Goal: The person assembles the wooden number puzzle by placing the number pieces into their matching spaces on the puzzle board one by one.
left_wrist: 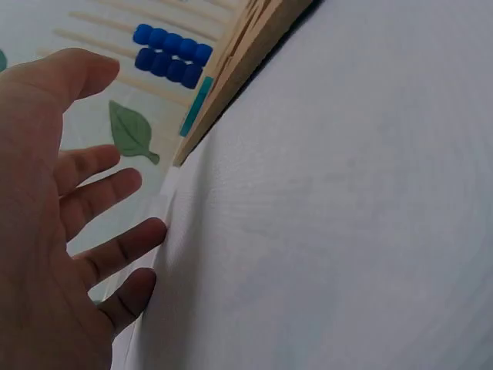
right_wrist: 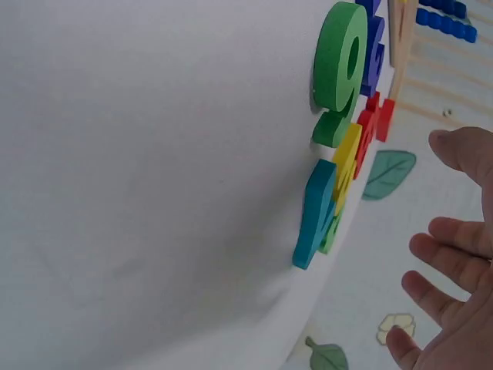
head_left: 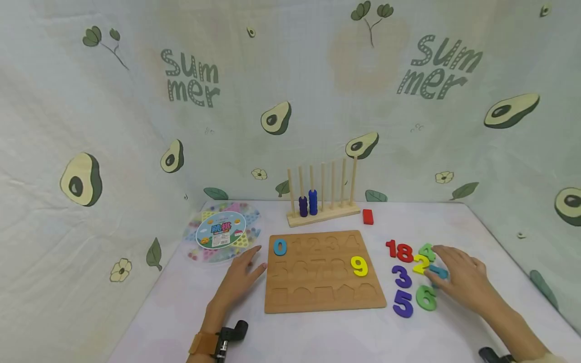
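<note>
Smooth, matt wooden board [head_left: 313, 275]; bare-wood abacus frame [head_left: 324, 215] with smooth beads [head_left: 313, 202]; smooth, matt number pieces [head_left: 404, 301]; clear plastic-looking package [head_left: 221, 230]; wrinkled cloth backdrop [head_left: 308, 60]; matt surface [head_left: 317, 338].

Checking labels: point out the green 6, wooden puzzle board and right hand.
Green 6 [right_wrist: 334, 63]: right wrist view, bowl beside the hole.
Wooden puzzle board [head_left: 317, 281]: head view, bare strip between lower recess rows.
Right hand [head_left: 464, 278]: head view, back of hand.
</note>
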`<state>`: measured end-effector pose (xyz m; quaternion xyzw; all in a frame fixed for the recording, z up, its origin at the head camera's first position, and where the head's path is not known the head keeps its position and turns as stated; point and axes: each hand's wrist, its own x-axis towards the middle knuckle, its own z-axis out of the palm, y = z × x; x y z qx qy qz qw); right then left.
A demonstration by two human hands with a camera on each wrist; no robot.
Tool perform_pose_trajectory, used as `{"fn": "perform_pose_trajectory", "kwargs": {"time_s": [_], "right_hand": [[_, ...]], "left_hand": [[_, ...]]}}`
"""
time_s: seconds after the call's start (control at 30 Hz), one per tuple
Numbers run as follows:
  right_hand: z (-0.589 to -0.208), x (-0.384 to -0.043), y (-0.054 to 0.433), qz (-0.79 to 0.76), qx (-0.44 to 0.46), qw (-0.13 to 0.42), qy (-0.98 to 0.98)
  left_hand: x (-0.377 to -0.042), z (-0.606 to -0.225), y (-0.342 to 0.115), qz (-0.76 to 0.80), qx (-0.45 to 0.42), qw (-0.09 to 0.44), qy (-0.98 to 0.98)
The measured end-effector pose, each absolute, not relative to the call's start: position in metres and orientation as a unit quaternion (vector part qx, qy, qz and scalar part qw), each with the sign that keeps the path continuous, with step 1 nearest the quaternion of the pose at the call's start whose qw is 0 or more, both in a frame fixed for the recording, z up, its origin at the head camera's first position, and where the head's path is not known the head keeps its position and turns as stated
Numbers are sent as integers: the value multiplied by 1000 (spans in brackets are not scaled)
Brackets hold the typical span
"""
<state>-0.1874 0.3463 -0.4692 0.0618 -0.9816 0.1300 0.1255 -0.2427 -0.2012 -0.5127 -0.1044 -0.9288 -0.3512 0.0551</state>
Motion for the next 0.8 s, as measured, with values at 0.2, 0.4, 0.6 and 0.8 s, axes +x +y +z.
{"fn": "perform_pose_trajectory", "kwargs": {"time_s": [0.2,0.4,0.6,0.8], "right_hand": [[-473,-203,337,148,89,114,-978],[-473,-220,328,162,107,106,-975],[-471,-241,317,165,108,69,-978],[-469,-257,308,154,111,51,-981]], "left_hand": [[-238,-523,-205,-344,-139,63,-926],[-235,-531,-208,-305,-170,70,-934],[-237,-532,-210,-280,-196,84,-936],[-240,-533,-211,-257,-202,64,-943]]}}
